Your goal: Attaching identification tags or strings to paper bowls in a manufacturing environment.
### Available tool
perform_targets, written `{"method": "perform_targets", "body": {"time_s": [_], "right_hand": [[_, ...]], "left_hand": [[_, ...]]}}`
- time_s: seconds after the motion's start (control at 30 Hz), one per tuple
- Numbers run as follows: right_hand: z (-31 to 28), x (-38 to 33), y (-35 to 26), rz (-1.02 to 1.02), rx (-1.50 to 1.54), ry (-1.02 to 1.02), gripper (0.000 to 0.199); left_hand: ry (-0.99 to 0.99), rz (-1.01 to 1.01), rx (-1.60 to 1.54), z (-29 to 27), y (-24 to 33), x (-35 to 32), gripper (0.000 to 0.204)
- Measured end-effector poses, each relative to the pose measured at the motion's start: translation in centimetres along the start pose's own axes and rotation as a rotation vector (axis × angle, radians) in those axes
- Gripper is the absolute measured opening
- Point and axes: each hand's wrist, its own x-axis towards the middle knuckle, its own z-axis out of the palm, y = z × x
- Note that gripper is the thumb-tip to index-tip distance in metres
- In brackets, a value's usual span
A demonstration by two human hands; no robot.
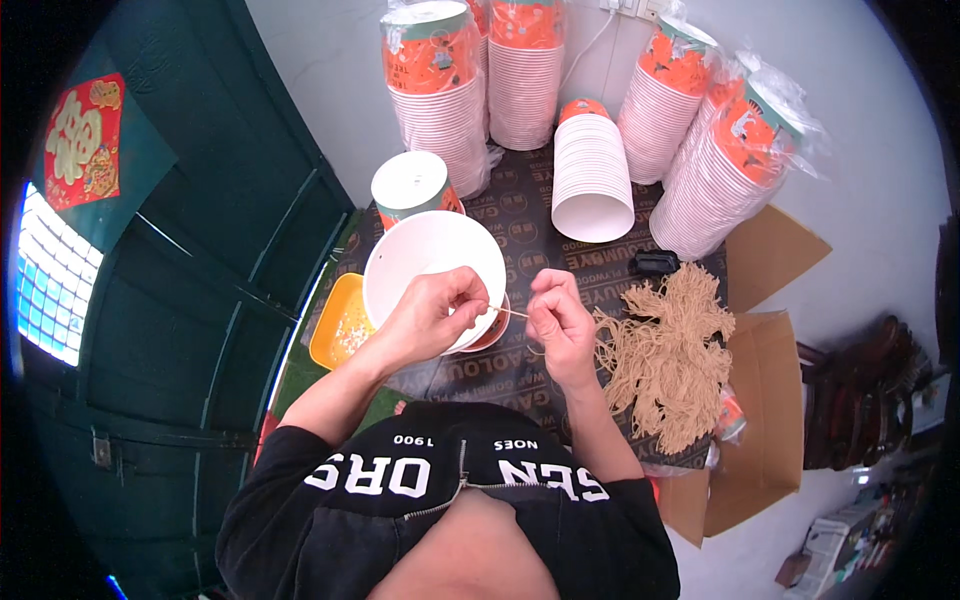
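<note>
Black cloth of the person's top (pixel 450 490) fills the bottom, closest of all. Just past it, two bare hands meet over a dark table (pixel 520 225). Left hand (pixel 435 315) has its fingers pinched tight on one end of a thin tan string (pixel 512 313). Right hand (pixel 560 320) pinches the other end, so the string runs straight between them. Under the left hand sits a big white paper bowl (pixel 430 255). A heap of tan strings (pixel 670 345) lies just beside the right hand. An orange tray (pixel 340 322) rests near the bowl. Tall stacks of bowls (pixel 590 175) stand at the back.
</note>
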Motion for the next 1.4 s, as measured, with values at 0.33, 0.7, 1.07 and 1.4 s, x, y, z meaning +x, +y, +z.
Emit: {"method": "perform_targets", "body": {"time_s": [0.33, 0.7, 1.07, 1.4], "right_hand": [[1.2, 0.2, 0.5, 0.408, 0.994, -0.131, 0.026], [1.3, 1.6, 0.9, 0.481, 1.088, -0.022, 0.026], [0.8, 3.4, 2.0, 0.382, 0.954, 0.054, 0.022], [3.2, 1.8, 7.7, 0.46, -0.739, -0.125, 0.053]], "left_hand": [[-0.001, -0.075, -0.022, 0.3, 0.2, 0.0, 0.004], [-0.27, 0.174, 0.328, -7.4, 0.8, -0.4, 0.036], [0.028, 0.248, 0.854, -8.3, -2.0, -3.2, 0.018], [0.289, 0.348, 0.826, -9.1, 0.3, -4.0, 0.015]]}}
